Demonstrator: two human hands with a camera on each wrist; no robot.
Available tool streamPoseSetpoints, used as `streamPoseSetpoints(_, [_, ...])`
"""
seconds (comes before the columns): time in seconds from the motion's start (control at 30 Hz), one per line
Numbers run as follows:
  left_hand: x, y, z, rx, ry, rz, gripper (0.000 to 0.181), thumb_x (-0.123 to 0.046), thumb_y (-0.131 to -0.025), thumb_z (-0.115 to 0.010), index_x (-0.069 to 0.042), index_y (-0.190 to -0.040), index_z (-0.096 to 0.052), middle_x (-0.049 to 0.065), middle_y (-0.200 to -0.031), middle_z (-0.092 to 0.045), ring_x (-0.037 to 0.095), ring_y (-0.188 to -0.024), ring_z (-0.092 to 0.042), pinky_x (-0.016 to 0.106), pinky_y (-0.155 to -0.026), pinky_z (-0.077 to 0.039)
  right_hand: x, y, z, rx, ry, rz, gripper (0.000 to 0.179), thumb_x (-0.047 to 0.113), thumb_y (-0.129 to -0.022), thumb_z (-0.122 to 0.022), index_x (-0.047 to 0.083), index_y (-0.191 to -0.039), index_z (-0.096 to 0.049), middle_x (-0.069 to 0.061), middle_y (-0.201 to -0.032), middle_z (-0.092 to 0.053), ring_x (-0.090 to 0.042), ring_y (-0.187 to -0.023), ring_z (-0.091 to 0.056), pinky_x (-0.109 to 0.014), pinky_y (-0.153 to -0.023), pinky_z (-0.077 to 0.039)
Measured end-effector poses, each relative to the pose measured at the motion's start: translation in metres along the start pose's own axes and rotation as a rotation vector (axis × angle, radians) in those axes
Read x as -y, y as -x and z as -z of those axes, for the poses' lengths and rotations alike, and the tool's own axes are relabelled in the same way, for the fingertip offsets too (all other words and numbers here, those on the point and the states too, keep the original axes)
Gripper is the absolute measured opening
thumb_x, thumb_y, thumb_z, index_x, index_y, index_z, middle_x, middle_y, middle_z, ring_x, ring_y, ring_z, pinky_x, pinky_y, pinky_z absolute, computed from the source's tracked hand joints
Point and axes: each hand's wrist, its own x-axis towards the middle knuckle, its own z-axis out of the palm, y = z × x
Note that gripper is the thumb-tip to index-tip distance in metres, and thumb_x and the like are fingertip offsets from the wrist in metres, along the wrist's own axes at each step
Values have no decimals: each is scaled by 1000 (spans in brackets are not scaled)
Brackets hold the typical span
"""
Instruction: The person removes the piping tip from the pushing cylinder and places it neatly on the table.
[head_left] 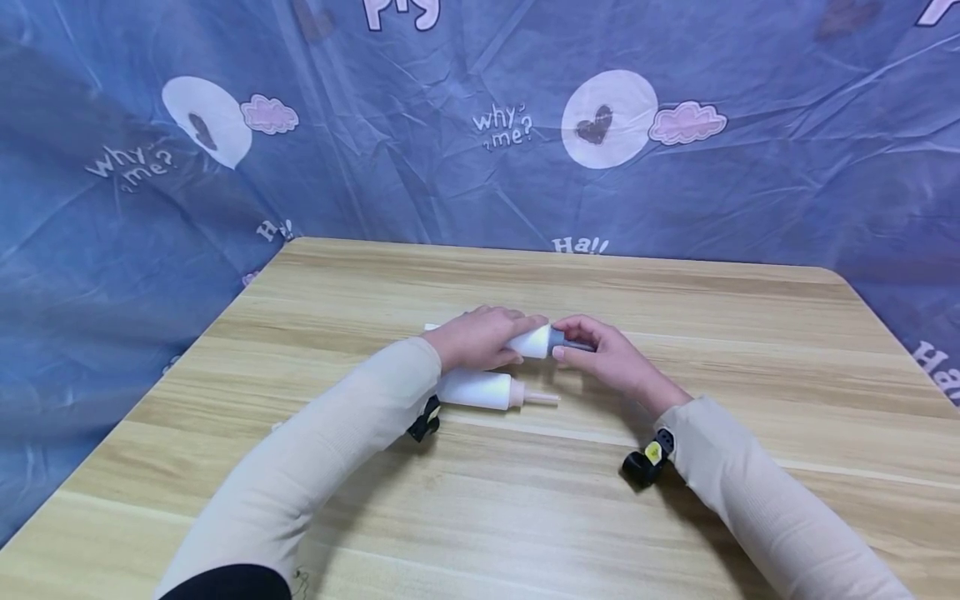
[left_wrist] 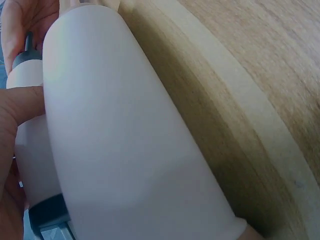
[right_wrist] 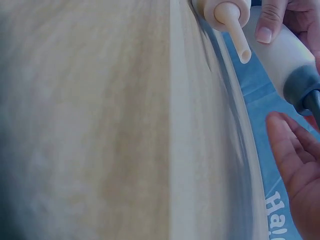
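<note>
A blue curtain [head_left: 420, 125] hangs behind the wood-grain worktop [head_left: 525, 500], seen here over my remote feed. The left hand [head_left: 483, 337] grasps the grey-ended tube [head_left: 534, 342] at mid-worktop; the right hand [head_left: 607, 358] spreads its fingers around the grey end [right_wrist: 302, 87], thumb apart from it, no grip showing. Whether that tube touches the wood, I cannot tell. The pink-ended tube [head_left: 476, 390] lies just beside it, on the near side. For clean handling, I would hold the body firmly without squeezing and close the right fingers evenly on the collar, since the thin tip [head_left: 577, 345] could bend. The loose neighbour might roll if the left hand nudges it.
</note>
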Motion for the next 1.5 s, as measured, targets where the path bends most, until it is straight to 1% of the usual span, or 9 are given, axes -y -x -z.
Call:
streamPoseSetpoints(0.17, [1, -1, 0, -4, -7, -8, 63, -26, -88, -63, -15, -144, -34, 10, -130, -54, 23, -112, -55, 35, -96, -43, 0, 0, 0, 51, -95, 2, 42, 18, -94, -53, -6, -128, -45, -24, -112, -55, -26, -97, -60, -30, -84, -51])
streamPoseSetpoints(0.23, [1, -1, 0, -3, -10, -8, 63, -25, -88, -63, -14, -143, -35, 11, -130, -54, 23, -112, -55, 35, -96, -43, 0, 0, -1, 58, -130, -5, 41, 18, -95, -51, -8, -127, -44, -27, -112, -55, -28, -97, -61, -31, -84, -52])
streamPoseSetpoints(0.33, [0, -2, 1, -5, -11, -10, 62, -25, -88, -63, -14, -143, -36, 11, -131, -54, 24, -113, -55, 36, -96, -42, 0, 0, -1, 47, -138, -18, 39, 18, -95, -51, -7, -124, -47, -26, -109, -57, -28, -96, -62, -30, -82, -52])
streamPoseSetpoints(0.53, [-1, -2, 2, 10, -9, -4, 62, -24, -88, -62, -14, -143, -36, 10, -130, -54, 23, -112, -55, 35, -96, -43, 1, 0, 1, 21, -97, -25, 39, 14, -92, -56, -6, -124, -48, -25, -110, -58, -23, -93, -63, -28, -80, -53])
streamPoseSetpoints(0.73, [-2, -2, 3, 40, 4, 16, 63, -24, -89, -62, -16, -144, -34, 10, -130, -54, 23, -112, -55, 34, -95, -43, 0, 0, 2, -17, -9, -40, 43, 18, -85, -66, 2, -122, -53, -17, -109, -61, -15, -91, -60, -24, -80, -49])
streamPoseSetpoints(1.07, [-1, -1, 2, 62, 14, 37, 64, -25, -88, -63, -16, -144, -33, 10, -130, -55, 22, -110, -56, 33, -94, -44, 0, -1, 0, -30, 23, -7, 46, 13, -80, -71, 2, -121, -54, -18, -110, -61, -24, -98, -59, -32, -85, -48])
streamPoseSetpoints(1.17, [0, -1, 2, 65, 26, 43, 65, -24, -88, -63, -15, -145, -33, 11, -131, -54, 23, -111, -56, 33, -96, -43, -1, -1, 0, -41, 37, -2, 47, 12, -79, -71, 2, -121, -54, -18, -111, -61, -24, -100, -59, -30, -85, -48])
streamPoseSetpoints(1.3, [1, 1, 3, 72, 42, 44, 65, -23, -88, -63, -13, -145, -33, 12, -132, -53, 24, -113, -55, 33, -97, -42, -1, 0, 0, -57, 44, -2, 46, 10, -78, -72, 1, -121, -54, -18, -111, -62, -21, -99, -59, -25, -82, -48])
streamPoseSetpoints(1.5, [5, 3, 6, 91, 47, 55, 66, -21, -88, -64, -10, -144, -32, 13, -134, -51, 23, -118, -51, 32, -101, -39, -1, 0, 1, -59, 41, -7, 46, 8, -78, -71, 2, -121, -54, -18, -110, -62, -21, -98, -60, -25, -82, -48])
